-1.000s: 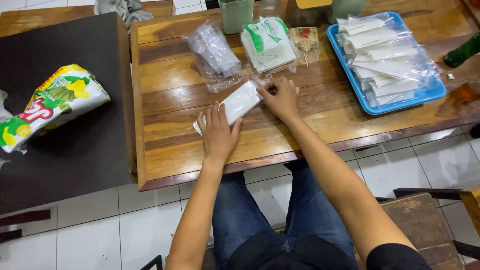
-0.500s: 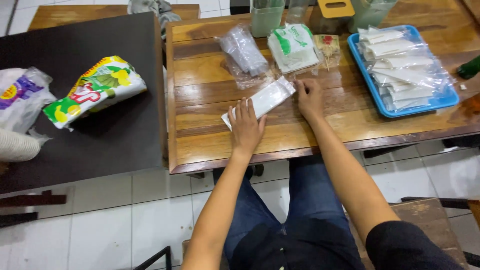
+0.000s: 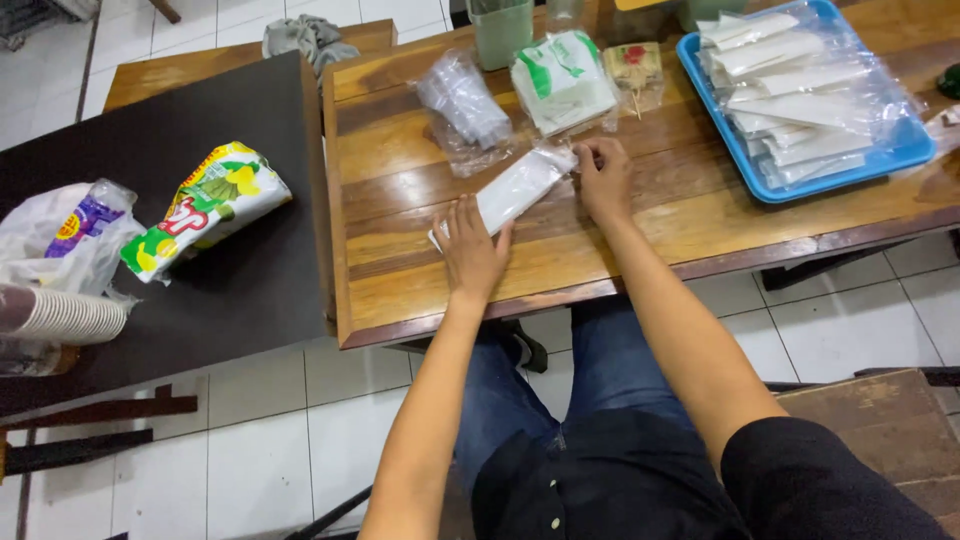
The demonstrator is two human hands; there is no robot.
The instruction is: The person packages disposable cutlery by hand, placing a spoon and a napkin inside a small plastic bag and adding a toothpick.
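One white packet (image 3: 517,189) in clear wrap lies mid-tabletop (image 3: 400,270). The left hand (image 3: 472,250) rests flat on its near end, fingers spread; the right hand (image 3: 603,177) pinches its far end. Far right, one blue tray (image 3: 905,152) holds several wrapped white packets (image 3: 790,80).

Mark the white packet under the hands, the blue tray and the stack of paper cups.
white packet (image 3: 515,190), head view, its flat middle
blue tray (image 3: 905,153), head view, near rim
stack of paper cups (image 3: 70,318), head view, ribbed side
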